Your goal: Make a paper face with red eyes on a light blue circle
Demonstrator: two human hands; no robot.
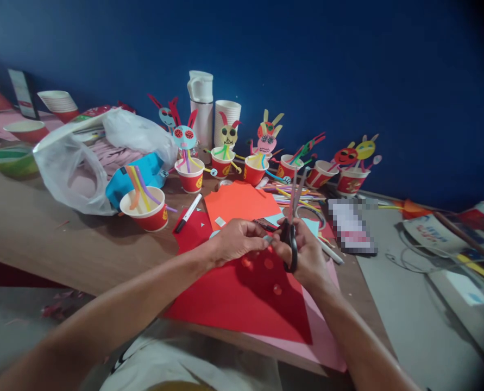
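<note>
My right hand (pixel 305 252) is closed round the black handle of a pair of scissors (pixel 290 239), whose blades point up and away from me. Just left of it, my left hand (pixel 242 239) pinches a small pale-blue piece (pixel 268 239), perhaps paper, close to the right fingertips. Both hands are above a red sheet (pixel 245 298) on which a few small round pieces (pixel 277 289) lie. An orange sheet (pixel 242 203) with a notched edge is beyond the left hand. A black-and-white marker (pixel 188 213) rests to its left.
A red paper cup (pixel 146 212) with bent coloured strips stands at left, before a plastic bag (pixel 70 168). Several decorated cups (pixel 190 176) with paper faces line the back. Coloured sticks (pixel 294 194), a tape roll (pixel 321 217) and a blurred-out phone-like object (pixel 351 225) lie at right.
</note>
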